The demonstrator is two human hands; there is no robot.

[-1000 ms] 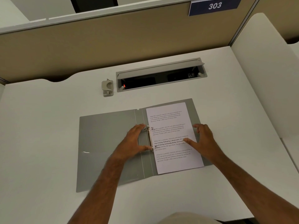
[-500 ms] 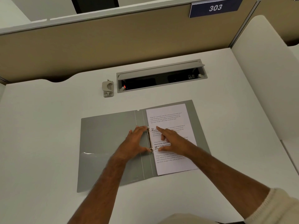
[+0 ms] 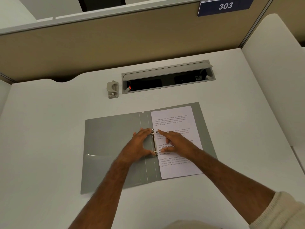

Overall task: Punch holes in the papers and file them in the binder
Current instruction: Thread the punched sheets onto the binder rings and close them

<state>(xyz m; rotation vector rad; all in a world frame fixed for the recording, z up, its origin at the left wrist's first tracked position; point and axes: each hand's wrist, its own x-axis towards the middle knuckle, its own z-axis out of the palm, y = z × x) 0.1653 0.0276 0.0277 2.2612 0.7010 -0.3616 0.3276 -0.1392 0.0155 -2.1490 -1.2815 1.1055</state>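
A grey binder [image 3: 112, 146] lies open flat on the white desk. A printed white paper [image 3: 178, 123] rests on its right half, its left edge at the metal ring clip [image 3: 154, 142] along the spine. My left hand [image 3: 140, 146] spans the clip from the left, forefinger at the upper ring and thumb at the lower ring. My right hand [image 3: 175, 142] presses flat on the paper just right of the clip, forefinger pointing at the upper ring. A small beige hole punch [image 3: 112, 89] stands at the back of the desk, apart from both hands.
An open cable tray [image 3: 166, 76] with a raised lid is set into the desk behind the binder. A tan partition [image 3: 115, 40] with a "303" sign closes the back. A white side panel [image 3: 274, 80] stands on the right.
My right hand has slid left across the paper from its right edge to the ring clip. My left hand has stayed on the clip.
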